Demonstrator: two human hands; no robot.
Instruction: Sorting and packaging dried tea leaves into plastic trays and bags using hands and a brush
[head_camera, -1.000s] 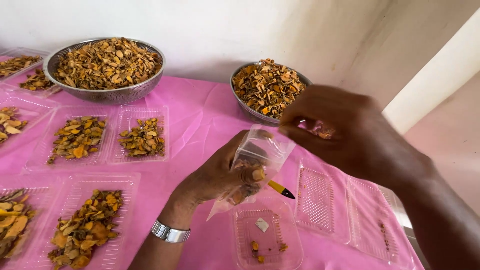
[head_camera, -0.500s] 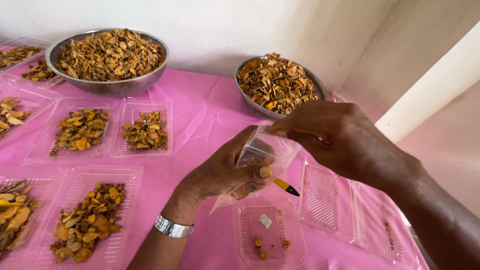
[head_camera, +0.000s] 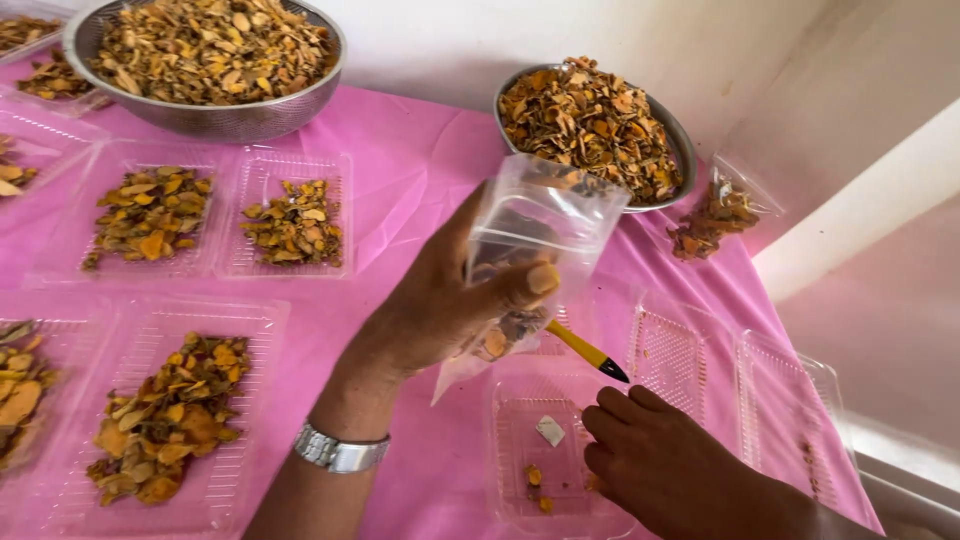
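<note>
Gripping the clear bag (head_camera: 535, 250) — left hand (head_camera: 450, 300); right hand (head_camera: 665, 465) lowered, loosely curled over the plastic tray (head_camera: 520, 470).

L hand (head_camera: 440, 300) grips clear bag (head_camera: 535, 245) w/ dried pieces; R hand (head_camera: 680, 470) on tray (head_camera: 520, 470).

Your left hand (head_camera: 440, 300) holds the bag (head_camera: 530, 260) at the centre of the table (head_camera: 400, 170).
From the bag, the large bowl (head_camera: 205, 60) sits at 11 o'clock and the smaller bowl (head_camera: 595, 130) at 1 o'clock, both behind. Two filled trays (head_camera: 215, 215) lie at 9 o'clock. Your right hand (head_camera: 670, 465) rests at 5 o'clock in a tray (head_camera: 545, 450), with the pen (head_camera: 588, 352) just behind it.
</note>
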